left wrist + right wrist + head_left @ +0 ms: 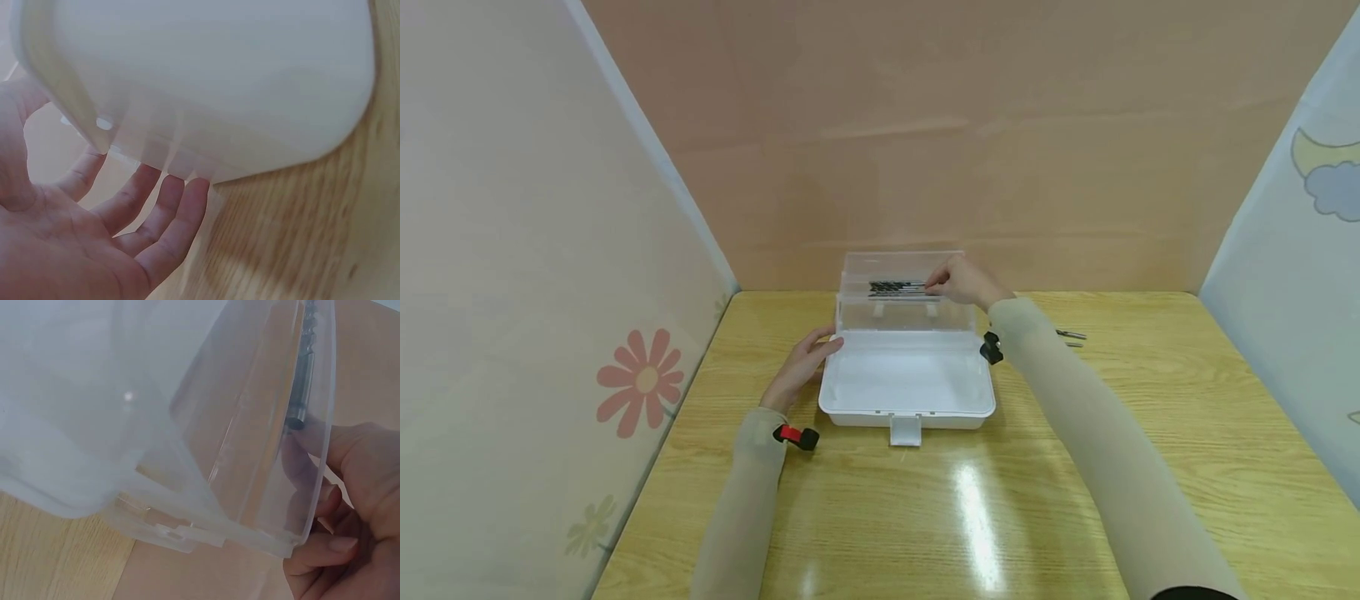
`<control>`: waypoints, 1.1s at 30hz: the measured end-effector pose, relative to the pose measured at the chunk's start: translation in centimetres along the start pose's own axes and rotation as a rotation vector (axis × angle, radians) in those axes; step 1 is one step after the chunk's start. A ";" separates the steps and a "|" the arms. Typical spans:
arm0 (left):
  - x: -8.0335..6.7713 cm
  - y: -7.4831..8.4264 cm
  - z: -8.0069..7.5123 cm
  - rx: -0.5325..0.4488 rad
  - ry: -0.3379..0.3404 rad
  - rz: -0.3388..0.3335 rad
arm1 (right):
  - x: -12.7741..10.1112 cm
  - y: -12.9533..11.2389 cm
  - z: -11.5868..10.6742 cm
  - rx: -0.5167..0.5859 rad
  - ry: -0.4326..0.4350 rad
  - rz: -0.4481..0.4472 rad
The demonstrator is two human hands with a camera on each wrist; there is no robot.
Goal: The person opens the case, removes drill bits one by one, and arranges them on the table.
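A white plastic box [850, 414] lies open on the wooden table, its clear lid [898, 315] standing upright at the back. Several dark drill bits [895, 288] lie in a row in the lid's upper part. My right hand [958, 282] reaches over the lid and pinches the right end of the drill bits. In the right wrist view a drill bit [303, 381] shows through the clear lid [187, 425], with my right hand [350, 519] curled at its end. My left hand [805, 362] rests with straight fingers against the box's left side; the left hand [125, 231] touches the box [219, 75].
Two loose drill bits [1071, 337] lie on the table to the right of the box. The box's front latch [905, 430] hangs open toward me. Patterned partition walls stand close on the left, back and right.
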State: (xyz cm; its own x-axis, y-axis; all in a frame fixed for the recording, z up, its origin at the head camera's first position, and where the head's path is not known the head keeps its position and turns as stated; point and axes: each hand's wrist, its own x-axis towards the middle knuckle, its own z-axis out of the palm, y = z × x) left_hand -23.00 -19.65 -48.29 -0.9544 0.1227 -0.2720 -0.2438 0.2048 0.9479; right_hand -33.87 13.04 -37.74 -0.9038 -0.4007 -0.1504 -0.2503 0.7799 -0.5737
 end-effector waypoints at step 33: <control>-0.1 -0.2 -0.3 0.002 0.009 -0.003 | -0.4 0.7 -0.1 0.179 0.038 -0.070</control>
State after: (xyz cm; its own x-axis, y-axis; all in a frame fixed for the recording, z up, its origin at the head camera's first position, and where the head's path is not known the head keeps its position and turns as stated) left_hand -22.93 -19.99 -48.36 -0.9553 0.1135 -0.2731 -0.2462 0.2066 0.9469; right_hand -33.73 13.73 -38.02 -0.8998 -0.4296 -0.0765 -0.2502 0.6514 -0.7163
